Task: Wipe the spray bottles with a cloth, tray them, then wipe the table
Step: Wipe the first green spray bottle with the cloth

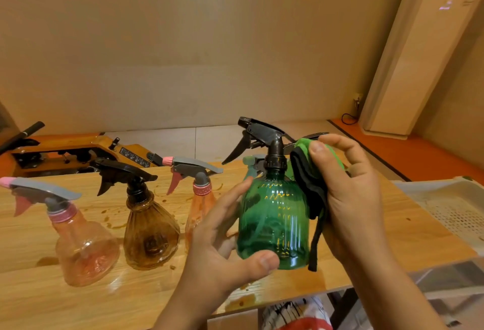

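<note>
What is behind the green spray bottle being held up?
Only the grey-teal trigger head of another sprayer peeks out beside the neck of the green spray bottle. That sprayer's body is hidden by the bottle and the left hand.

Warm, dim indoor light; glare on the wooden table [39, 301]; edges bend, slightly soft throughout.

- green bottle [273, 221]: glossy, ribbed clear plastic
- cloth [310, 172]: soft matt fabric, green and black
- tabletop [31, 227]: smooth pale wood, wet patches
- tray [453, 206]: matt perforated white plastic
</note>
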Available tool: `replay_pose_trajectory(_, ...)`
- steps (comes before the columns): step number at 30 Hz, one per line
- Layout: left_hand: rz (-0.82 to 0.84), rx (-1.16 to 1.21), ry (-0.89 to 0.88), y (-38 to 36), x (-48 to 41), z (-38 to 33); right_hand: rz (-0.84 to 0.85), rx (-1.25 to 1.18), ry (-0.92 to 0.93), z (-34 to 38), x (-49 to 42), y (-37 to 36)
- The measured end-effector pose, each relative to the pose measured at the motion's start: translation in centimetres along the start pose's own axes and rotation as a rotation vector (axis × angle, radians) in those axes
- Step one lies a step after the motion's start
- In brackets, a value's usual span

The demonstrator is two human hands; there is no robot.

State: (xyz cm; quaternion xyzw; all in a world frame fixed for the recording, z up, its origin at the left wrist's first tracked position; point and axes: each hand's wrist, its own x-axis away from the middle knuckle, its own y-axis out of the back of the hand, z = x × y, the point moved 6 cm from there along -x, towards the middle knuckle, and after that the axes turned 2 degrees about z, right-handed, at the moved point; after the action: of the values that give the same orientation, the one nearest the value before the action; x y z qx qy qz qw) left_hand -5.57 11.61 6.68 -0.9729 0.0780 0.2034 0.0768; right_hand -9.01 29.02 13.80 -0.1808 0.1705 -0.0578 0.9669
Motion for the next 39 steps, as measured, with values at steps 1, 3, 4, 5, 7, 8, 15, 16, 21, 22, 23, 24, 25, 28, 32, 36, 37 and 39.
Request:
replay_pose_trajectory(1,-0.011,0.038,0.007,-0.2,0.2,0.1,0.002,0.026,0.021,0.0,0.3,0.0)
replay_pose_trajectory(3,-0.02,0.111,0.016,-0.6,0.4,0.2,0.018,0.078,0.053,-0.1,0.8,0.0)
replay_pose_trajectory(4,-0.024,0.136,0.019,-0.8,0.6,0.3,0.022,0.095,0.064,-0.1,1.1,-0.1)
replay_pose_trajectory(5,-0.026,0.157,0.02,-1.0,0.9,0.4,0.023,0.106,0.078,-0.2,1.5,-0.1)
replay_pose_trajectory(7,-0.03,0.208,0.017,-1.5,1.4,0.5,0.019,0.132,0.111,-0.2,2.0,-0.1)
replay_pose_trajectory(8,-0.034,0.232,0.014,-1.7,1.7,0.6,0.015,0.145,0.129,-0.2,2.3,0.0)
replay_pose_trajectory(15,-0.03,0.336,0.004,-2.8,2.9,0.1,-0.066,0.109,0.193,-0.2,3.7,0.4)
replay_pose_trajectory(16,-0.039,0.332,-0.003,-2.9,2.9,0.0,-0.076,0.112,0.203,-0.3,3.8,0.4)
replay_pose_trajectory(21,-0.096,0.254,-0.027,-2.2,3.6,0.0,-0.068,0.155,0.177,-1.2,4.5,0.4)
replay_pose_trajectory(22,-0.109,0.228,-0.031,-2.0,3.7,0.0,-0.05,0.171,0.164,-1.4,4.7,0.3)
replay_pose_trajectory(23,-0.12,0.199,-0.037,-1.7,3.9,0.0,-0.022,0.19,0.155,-1.6,4.8,0.2)
replay_pose_trajectory(24,-0.128,0.171,-0.046,-1.5,4.0,-0.1,0.013,0.22,0.156,-1.7,4.9,0.0)
replay_pose_trajectory(25,-0.135,0.149,-0.053,-1.3,4.2,-0.2,0.057,0.266,0.172,-1.7,5.0,-0.3)
replay_pose_trajectory(28,-0.138,0.124,-0.071,-0.6,4.5,-0.5,0.201,0.422,0.244,-1.6,5.2,-1.1)
replay_pose_trajectory(32,-0.143,0.043,-0.082,0.7,4.9,-0.7,0.319,0.519,0.292,-1.1,5.0,-1.9)
replay_pose_trajectory(36,-0.154,-0.072,-0.09,1.9,5.2,-0.6,0.405,0.67,0.403,-0.2,4.1,-2.8)
replay_pose_trajectory(37,-0.161,-0.051,-0.087,2.0,5.2,-0.6,0.434,0.718,0.458,-0.1,4.0,-3.1)
replay_pose_trajectory(39,-0.161,0.028,-0.069,2.0,5.0,-0.5,0.468,0.785,0.539,0.4,3.6,-3.5)
